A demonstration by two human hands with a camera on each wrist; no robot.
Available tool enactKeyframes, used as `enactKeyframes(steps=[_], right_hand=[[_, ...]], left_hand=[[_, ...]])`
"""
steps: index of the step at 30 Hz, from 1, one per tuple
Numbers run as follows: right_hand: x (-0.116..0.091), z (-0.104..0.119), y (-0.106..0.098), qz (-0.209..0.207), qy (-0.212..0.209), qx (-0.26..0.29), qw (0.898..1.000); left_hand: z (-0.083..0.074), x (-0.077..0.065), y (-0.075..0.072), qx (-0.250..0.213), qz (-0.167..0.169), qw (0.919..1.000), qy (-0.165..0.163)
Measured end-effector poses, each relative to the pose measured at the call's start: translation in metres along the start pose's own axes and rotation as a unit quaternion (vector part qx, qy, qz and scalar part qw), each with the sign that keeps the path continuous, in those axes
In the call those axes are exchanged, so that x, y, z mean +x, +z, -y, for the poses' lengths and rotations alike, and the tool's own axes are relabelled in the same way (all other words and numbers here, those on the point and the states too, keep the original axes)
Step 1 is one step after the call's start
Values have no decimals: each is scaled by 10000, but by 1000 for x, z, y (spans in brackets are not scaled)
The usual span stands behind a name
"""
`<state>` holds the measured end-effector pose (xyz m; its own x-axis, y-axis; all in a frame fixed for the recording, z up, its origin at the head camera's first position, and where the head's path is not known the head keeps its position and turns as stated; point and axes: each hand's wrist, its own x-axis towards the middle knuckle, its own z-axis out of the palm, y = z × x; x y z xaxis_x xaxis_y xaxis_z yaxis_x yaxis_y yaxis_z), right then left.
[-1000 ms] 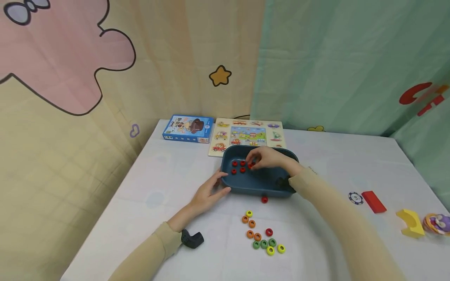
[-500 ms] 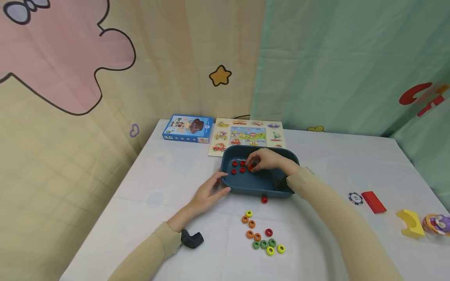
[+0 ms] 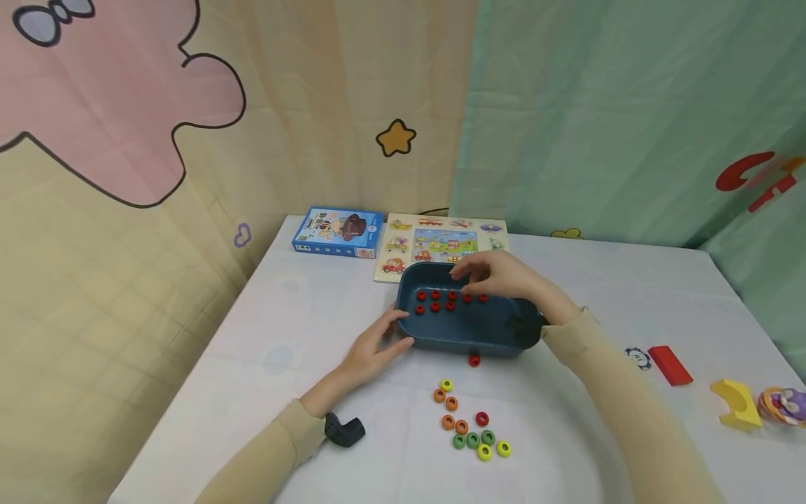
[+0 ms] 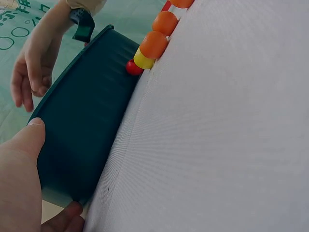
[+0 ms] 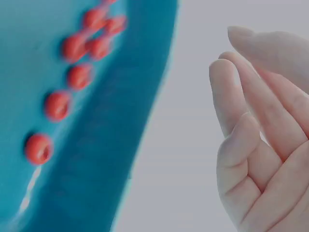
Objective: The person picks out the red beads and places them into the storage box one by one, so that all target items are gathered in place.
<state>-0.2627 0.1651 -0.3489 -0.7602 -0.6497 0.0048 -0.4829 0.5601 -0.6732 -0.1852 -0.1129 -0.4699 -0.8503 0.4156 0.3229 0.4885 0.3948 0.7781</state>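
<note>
My left hand (image 3: 371,352) rests at the near left corner of a dark blue tray (image 3: 469,346), thumb along the front wall and fingers against the left end. Several red beads (image 3: 435,306) lie in two rows on the tray floor. Over the tray's back edge hovers my right hand (image 3: 500,273), its fingers loosely bent. The right wrist view shows nothing between the fingertips of this right hand (image 5: 263,130), which is apart from the beads (image 5: 58,105). Just in front of the tray sits another red bead (image 3: 474,360).
Loose orange beads (image 3: 451,404), green beads (image 3: 473,440), yellow beads (image 3: 484,452) and a red bead (image 3: 481,418) lie nearer. Behind are a blue box (image 3: 338,232) and a picture puzzle (image 3: 393,252). At right lie a chip (image 3: 639,358), a red block (image 3: 670,365) and a yellow arch (image 3: 735,404).
My right hand has risen from the beads and shifted back and to the right. More red beads in the tray now show where it covered them. My left hand stays put.
</note>
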Motion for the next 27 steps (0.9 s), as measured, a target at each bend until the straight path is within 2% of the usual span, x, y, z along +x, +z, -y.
enactKeyframes(steps=[5,8,12,16,19,23,27], right_hand=[[-41,19,6,-411,-723,33,9965],[-66,35,20,-638,-1224,45,9904],[-91,42,45,-764,-1669,505,9817],[-103,14,75,-726,-1652,839,9800],[-108,-2,91,-673,-1451,942,9826],[-110,-12,101,-683,-1174,894,9867],[-111,-18,105,-819,-1064,608,9891]], left_hand=[[0,0,0,-4,25,10000,38],[0,0,0,5,38,10000,24],[-1,1,-1,10,19,10000,23],[-1,2,-1,30,13,10000,46],[1,2,-1,1,22,10000,31],[1,1,-1,-36,39,10000,-26],[1,2,-1,-52,49,10000,-18]])
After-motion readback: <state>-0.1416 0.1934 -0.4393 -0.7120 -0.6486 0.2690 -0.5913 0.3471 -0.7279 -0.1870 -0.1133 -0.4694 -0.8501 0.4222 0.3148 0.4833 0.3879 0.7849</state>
